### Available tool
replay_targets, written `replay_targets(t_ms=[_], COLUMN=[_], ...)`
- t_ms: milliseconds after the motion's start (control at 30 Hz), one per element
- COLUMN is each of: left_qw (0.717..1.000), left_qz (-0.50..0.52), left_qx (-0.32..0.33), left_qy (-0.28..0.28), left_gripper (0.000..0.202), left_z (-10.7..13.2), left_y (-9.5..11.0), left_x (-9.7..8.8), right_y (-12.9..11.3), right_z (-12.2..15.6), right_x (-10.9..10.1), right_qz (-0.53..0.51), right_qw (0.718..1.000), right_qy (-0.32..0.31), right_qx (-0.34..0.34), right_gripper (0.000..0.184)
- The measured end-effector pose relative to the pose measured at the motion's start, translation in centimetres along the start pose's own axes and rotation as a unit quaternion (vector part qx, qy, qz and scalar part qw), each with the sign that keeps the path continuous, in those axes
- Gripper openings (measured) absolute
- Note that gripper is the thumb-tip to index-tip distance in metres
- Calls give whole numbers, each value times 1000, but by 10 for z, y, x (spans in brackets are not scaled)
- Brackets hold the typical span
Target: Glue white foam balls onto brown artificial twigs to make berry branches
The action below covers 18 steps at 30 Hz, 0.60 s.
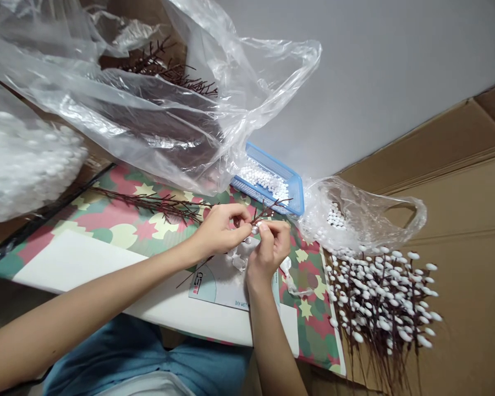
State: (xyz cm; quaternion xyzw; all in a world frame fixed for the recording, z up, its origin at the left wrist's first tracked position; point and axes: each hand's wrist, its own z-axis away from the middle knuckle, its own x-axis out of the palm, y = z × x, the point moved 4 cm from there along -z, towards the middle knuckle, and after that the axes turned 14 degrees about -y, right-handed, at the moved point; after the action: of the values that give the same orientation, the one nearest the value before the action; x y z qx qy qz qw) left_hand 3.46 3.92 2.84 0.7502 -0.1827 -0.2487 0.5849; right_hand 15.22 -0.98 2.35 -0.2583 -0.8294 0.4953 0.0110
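Note:
In front of me, the fingers of my left hand (pixel 226 226) are closed round a thin brown artificial twig (pixel 269 210). Its branched tip points up and right, past my fingers. My right hand (pixel 268 250) pinches a small white foam ball (pixel 255 229) against the twig, close to my left fingertips. Partly hidden beneath both hands lies a pale printed card (pixel 220 294) with a crumpled clear, whitish patch on it. Several bare brown twigs (pixel 160 204) lie on the patterned table cover (pixel 124 234), left of my hands.
A blue basket (pixel 299 199) of white balls stands beyond my hands. Beside it is a clear bag (pixel 379 220) with more balls. White-tipped stems (pixel 383 302) are bunched at right near cardboard (pixel 470 264). A large plastic bag (pixel 148 115) holds twigs; another ball-filled bag (pixel 28 165) sits left.

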Motion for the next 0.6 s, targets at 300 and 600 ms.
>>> replay_targets(t_ms=[300,600], left_qw=[998,997], left_qz=[54,77], left_qx=[-10,-6], left_qy=[-15,-5], left_gripper=[9,9], left_z=[0,1], left_y=[3,0], left_x=[3,6], right_y=[3,0], right_z=[5,6], right_x=[5,7], right_qz=[-13,7], right_qw=[999,1000], right_qy=[30,28], right_qx=[12,6], right_gripper=[14,15])
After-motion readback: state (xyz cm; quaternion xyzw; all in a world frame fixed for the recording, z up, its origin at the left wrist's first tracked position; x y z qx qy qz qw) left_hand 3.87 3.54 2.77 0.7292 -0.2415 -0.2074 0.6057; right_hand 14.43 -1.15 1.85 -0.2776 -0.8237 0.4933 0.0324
